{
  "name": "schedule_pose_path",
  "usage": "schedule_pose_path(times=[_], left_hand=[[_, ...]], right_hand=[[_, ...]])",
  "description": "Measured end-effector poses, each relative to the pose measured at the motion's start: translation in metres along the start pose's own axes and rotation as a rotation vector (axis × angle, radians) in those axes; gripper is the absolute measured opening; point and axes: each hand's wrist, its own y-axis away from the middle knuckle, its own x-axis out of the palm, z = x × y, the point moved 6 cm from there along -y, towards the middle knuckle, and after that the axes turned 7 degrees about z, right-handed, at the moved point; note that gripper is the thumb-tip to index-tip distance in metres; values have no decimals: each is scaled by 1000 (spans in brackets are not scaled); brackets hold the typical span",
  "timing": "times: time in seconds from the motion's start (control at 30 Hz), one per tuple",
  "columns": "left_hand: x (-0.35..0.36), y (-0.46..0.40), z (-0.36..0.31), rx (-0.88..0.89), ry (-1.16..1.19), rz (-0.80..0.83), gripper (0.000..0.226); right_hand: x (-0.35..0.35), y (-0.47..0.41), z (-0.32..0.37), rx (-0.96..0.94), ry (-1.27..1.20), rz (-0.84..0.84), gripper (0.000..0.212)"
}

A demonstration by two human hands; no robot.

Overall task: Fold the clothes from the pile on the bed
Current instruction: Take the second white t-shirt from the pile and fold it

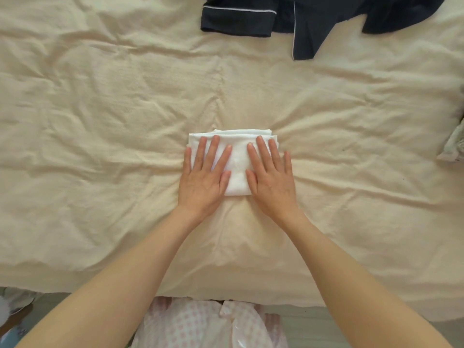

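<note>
A small white garment (237,167), folded into a compact rectangle, lies in the middle of the cream bed cover (100,121). My left hand (204,177) presses flat on its left half with straight, spread fingers. My right hand (271,177) presses flat on its right half the same way. Only the strip between my hands and the far edge of the white fold show. At the far edge of the bed lies a dark navy garment (313,18) with white piping, unfolded and spread out.
A pale, crumpled piece of fabric (454,144) sits at the right edge of the bed. The near edge of the bed runs along the bottom, with my pink-patterned clothing (200,325) below it. Wide wrinkled cover stretches left and right of the hands.
</note>
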Motion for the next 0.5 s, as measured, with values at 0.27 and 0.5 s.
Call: schedule_pose_path(times=[0.27,0.5], left_hand=[[-30,6,4,72,213,-56,47],[-28,28,51,-529,975,-162,47]], right_hand=[[-28,7,1,42,-401,-140,43],[-15,22,-30,683,-1254,-25,41]])
